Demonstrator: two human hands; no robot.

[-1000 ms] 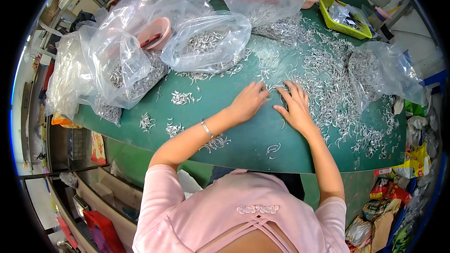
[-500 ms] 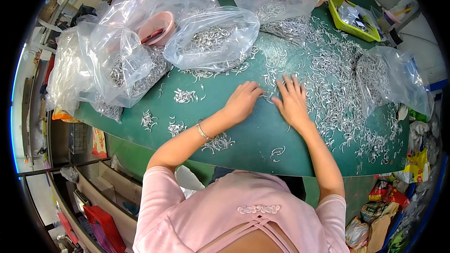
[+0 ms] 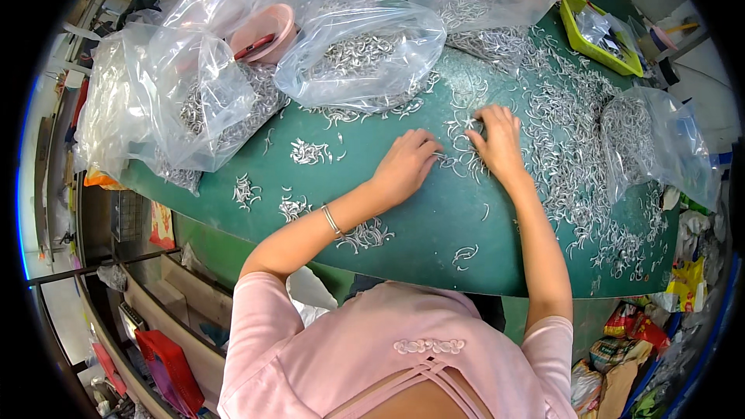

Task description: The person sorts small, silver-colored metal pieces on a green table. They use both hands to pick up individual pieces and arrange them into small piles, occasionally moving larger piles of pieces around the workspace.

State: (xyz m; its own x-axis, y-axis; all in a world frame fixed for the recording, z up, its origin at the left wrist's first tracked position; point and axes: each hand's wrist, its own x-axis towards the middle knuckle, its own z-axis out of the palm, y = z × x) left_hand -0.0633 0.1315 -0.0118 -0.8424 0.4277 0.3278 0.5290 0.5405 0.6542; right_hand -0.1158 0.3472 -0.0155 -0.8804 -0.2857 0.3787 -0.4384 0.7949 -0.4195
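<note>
Small curved silvery metal pieces [image 3: 570,147] lie loose over the green table [image 3: 411,240]. My left hand [image 3: 403,168], with a bracelet on its wrist, rests near the table's middle, fingers curled and closed at the tips beside a few pieces. What is in that pinch, if anything, is too small to make out. To its right, my right hand [image 3: 502,143] lies palm down over several loose pieces, fingers bent, thumb held apart. Little heaps of the same pieces [image 3: 310,151] sit left of my left hand, and another heap [image 3: 365,234] is beneath my left forearm.
Beyond my hands stands an opened clear bag [image 3: 361,62] of metal pieces. More bags [image 3: 209,109] crowd the left, by a pink bowl [image 3: 268,35] holding a red-handled tool. A yellow-green basket [image 3: 601,35] is at the far right, above another bag [image 3: 632,140].
My right hand has slid slightly right and away from me, its spread fingers now bent. The left hand has shifted a little right. The whole view has turned slightly.
</note>
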